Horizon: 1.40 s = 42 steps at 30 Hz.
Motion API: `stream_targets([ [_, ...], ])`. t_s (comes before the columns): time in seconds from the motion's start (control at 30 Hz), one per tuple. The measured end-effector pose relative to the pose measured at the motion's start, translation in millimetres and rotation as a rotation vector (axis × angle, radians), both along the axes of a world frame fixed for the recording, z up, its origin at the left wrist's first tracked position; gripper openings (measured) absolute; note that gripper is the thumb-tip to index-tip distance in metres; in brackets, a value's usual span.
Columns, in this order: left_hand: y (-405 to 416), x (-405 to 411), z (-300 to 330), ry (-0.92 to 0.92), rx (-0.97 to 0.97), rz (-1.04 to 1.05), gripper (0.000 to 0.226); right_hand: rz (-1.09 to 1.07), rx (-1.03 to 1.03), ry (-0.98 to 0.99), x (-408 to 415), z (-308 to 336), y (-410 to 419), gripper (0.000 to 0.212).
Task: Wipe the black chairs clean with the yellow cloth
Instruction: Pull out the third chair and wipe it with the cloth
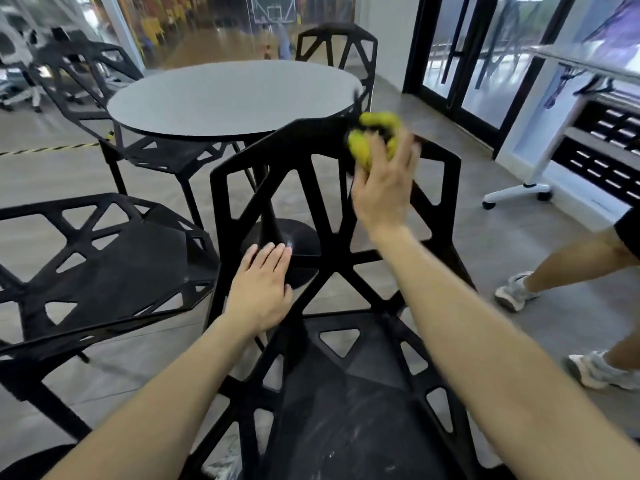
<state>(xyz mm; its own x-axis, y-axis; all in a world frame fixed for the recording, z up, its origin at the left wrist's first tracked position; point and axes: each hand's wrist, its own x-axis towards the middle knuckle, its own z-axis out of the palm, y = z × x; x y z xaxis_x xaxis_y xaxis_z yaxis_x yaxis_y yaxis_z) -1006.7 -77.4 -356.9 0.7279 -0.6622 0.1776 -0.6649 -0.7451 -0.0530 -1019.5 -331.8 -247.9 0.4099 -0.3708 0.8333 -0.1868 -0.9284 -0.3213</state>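
Note:
A black lattice chair [332, 265] stands right in front of me, its backrest facing me and its dusty seat below. My right hand [382, 188] grips a bunched yellow cloth [363, 147] against the top right edge of the backrest; the hand and cloth are blurred. My left hand [261, 289] rests with straight fingers on the left side of the backrest, low down. A second black chair [104, 265] is at my left, a third [114, 116] beyond it, and another one [337, 46] behind the table.
A round grey table [228, 98] on a black pedestal stands just beyond the chair. Another person's legs in white sneakers [516, 292] are at the right. A white wheeled table frame [519, 192] and glass doors lie at the far right.

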Motion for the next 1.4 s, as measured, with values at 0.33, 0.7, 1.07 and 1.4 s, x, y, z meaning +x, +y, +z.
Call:
stream_targets([
  [0.33, -8.7, 1.6, 4.5, 0.079, 0.146, 0.045, 0.095, 0.193, -0.027, 0.090, -33.0, -58.4, 10.4, 0.036],
  [0.7, -10.1, 0.4, 33.0, 0.151, 0.230, 0.055, 0.106, 0.324, -0.103, 0.462, -71.7, -146.5, 44.9, 0.031],
  [1.07, -42.1, 10.0, 104.8, 0.068, 0.001, 0.126, 0.032, 0.096, -0.289, 0.203, -23.1, 31.6, -53.2, 0.033],
  [1.4, -140.0, 30.6, 200.1, -0.194, -0.296, -0.043, 0.080, 0.155, -0.352, 0.225, -24.1, 39.4, -50.3, 0.027],
])
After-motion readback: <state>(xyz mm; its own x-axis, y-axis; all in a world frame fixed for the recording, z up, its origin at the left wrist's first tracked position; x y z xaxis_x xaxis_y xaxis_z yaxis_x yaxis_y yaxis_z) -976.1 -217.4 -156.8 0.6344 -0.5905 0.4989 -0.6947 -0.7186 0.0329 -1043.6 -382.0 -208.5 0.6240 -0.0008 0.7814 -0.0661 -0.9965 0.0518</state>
